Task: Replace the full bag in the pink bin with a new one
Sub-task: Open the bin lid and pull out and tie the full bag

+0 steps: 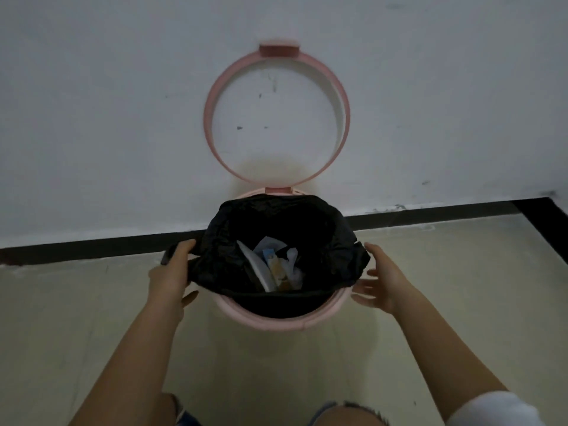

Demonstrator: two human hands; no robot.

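Left hand (172,272) grips black bag (224,259) edge; right hand (379,279) spread wide beside pink bin (261,321) rim.

Interior room, most likely domestic; the exact room type cannot be told. A small pink bin (267,318) with a hinged ring lid (276,115) stands on a pale tiled floor (92,302). Directly behind the bin is a white painted wall (107,103), scuffed and stained. A black skirting strip (430,215) runs along the wall's foot, behind the bin.
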